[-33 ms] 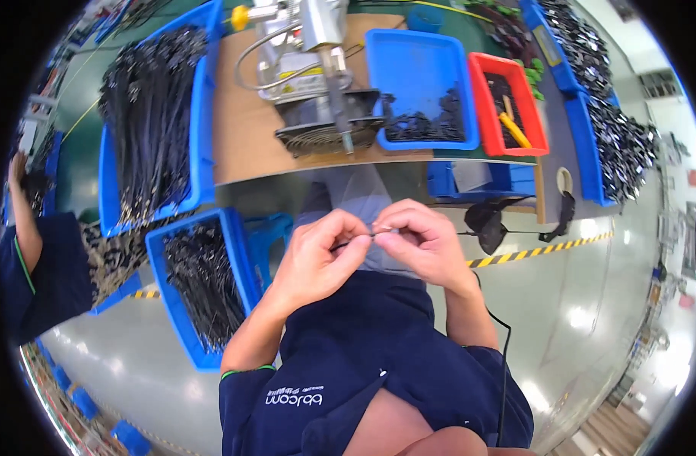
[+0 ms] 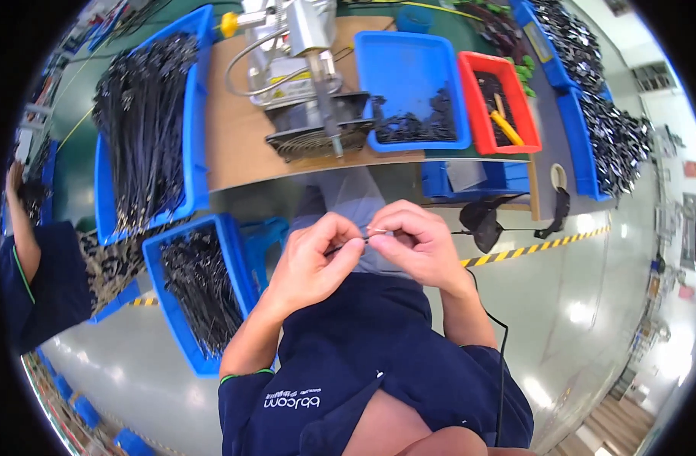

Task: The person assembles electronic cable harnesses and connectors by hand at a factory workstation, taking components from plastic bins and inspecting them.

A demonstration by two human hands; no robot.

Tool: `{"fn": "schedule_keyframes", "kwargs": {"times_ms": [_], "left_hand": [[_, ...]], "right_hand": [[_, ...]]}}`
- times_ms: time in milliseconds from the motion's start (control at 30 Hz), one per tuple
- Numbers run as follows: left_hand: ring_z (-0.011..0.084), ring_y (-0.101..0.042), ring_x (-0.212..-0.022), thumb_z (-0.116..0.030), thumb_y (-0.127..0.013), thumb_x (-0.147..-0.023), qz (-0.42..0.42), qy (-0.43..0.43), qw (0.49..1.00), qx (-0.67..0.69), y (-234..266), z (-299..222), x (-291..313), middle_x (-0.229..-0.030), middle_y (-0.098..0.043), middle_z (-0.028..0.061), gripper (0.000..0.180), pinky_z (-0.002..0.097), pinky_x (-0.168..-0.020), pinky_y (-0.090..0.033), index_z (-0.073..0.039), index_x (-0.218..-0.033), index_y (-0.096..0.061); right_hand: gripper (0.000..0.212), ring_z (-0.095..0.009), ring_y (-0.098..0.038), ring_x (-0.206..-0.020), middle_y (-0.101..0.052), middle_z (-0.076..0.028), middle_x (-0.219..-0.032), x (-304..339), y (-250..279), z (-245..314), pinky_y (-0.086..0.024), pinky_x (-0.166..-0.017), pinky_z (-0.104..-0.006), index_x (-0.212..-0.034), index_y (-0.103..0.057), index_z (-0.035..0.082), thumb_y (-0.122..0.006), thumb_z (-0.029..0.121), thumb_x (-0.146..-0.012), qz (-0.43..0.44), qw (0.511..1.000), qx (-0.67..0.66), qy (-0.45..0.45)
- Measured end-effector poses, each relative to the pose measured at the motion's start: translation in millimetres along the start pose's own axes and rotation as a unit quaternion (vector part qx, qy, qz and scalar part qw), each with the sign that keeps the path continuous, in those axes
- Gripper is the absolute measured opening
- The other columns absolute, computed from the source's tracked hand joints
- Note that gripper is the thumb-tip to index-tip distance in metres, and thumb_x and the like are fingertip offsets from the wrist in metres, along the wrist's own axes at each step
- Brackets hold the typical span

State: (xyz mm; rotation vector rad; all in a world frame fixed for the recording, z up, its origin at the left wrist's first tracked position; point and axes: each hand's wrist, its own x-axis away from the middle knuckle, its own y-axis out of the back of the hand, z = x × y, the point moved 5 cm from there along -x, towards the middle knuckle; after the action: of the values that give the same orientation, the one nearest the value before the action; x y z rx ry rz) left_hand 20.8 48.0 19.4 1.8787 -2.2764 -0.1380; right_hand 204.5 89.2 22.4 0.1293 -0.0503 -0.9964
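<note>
Black, thin: holding cable (image 2: 333, 248) between left hand (image 2: 313, 258) and right hand (image 2: 420, 247), narrow grip on both sides, between surface (image 2: 230, 121) and shirt (image 2: 359, 327). Hardly shifted since last frame; probably still mid-step, with nothing released.

Around me the pale floor (image 2: 526, 304) gleams with bright light, crossed by yellow-and-black tape (image 2: 542, 245). A blue stool (image 2: 269, 234) stands near the brown-topped desk (image 2: 234, 144).

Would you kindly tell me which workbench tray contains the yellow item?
The red tray, just right of the shallow blue tray; no other is red.
</note>
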Motion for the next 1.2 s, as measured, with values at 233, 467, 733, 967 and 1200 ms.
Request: {"fn": "schedule_keyframes", "kwargs": {"times_ms": [233,467,733,967,1200], "left_hand": [[0.0039,-0.056,-0.065,-0.008,-0.064,-0.100,0.018,-0.008,1.000,0.015,-3,-6,-3,-0.079,-0.069,0.0009,0.008,0.0212,-0.058,-0.043,-0.002,-0.097,-0.060],[0.0046,-0.058,-0.074,-0.006,-0.062,-0.100,0.003,0.034,0.999,0.034,2,11,5,-0.084,-0.069,0.0016,0.005,0.0218,-0.067,-0.046,-0.002,-0.098,-0.058],[0.0038,-0.056,-0.076,-0.010,-0.060,-0.103,0.050,0.042,0.971,0.228,-2,13,-4,-0.089,-0.069,0.0022,0.007,0.0217,-0.066,-0.045,-0.003,-0.101,-0.059],[0.0050,-0.056,-0.074,-0.010,-0.061,-0.102,0.100,0.109,0.946,0.289,-4,9,-5,-0.095,-0.068,0.0044,0.012,0.0192,-0.061,-0.041,-0.002,-0.110,-0.058],[0.0064,-0.054,-0.063,-0.002,-0.079,-0.086,-0.118,-0.179,0.970,-0.115,6,-15,-13,-0.095,-0.070,0.0055,0.026,0.0219,-0.052,-0.040,-0.002,-0.110,-0.070]], "right_hand": [[0.003,-0.002,-0.052,-0.072,-0.062,0.004,-0.087,6,102,18,-0.042,-0.063,-0.0197,-0.100,-0.068,0.003,-0.069,0.003,-0.097,-0.330,0.936,0.081,0.092],[0.024,-0.001,-0.051,-0.074,-0.066,0.003,-0.093,-3,184,2,-0.042,-0.063,-0.0193,-0.119,-0.072,-0.003,-0.071,0.010,-0.098,-0.480,0.860,0.169,0.035],[0.029,-0.002,-0.044,-0.062,-0.066,-0.001,-0.102,10,65,16,-0.032,-0.053,-0.0200,-0.109,-0.077,0.004,-0.082,0.001,-0.080,-0.135,0.986,0.062,0.082],[0.027,-0.002,-0.040,-0.061,-0.068,-0.001,-0.100,-3,15,6,-0.031,-0.052,-0.0212,-0.109,-0.078,0.005,-0.083,0.005,-0.083,-0.056,0.994,0.039,0.090],[0.022,0.000,-0.041,-0.061,-0.068,-0.001,-0.096,-3,5,-22,-0.031,-0.053,-0.0198,-0.108,-0.076,0.000,-0.080,0.005,-0.088,-0.097,0.993,-0.059,0.010]]}}
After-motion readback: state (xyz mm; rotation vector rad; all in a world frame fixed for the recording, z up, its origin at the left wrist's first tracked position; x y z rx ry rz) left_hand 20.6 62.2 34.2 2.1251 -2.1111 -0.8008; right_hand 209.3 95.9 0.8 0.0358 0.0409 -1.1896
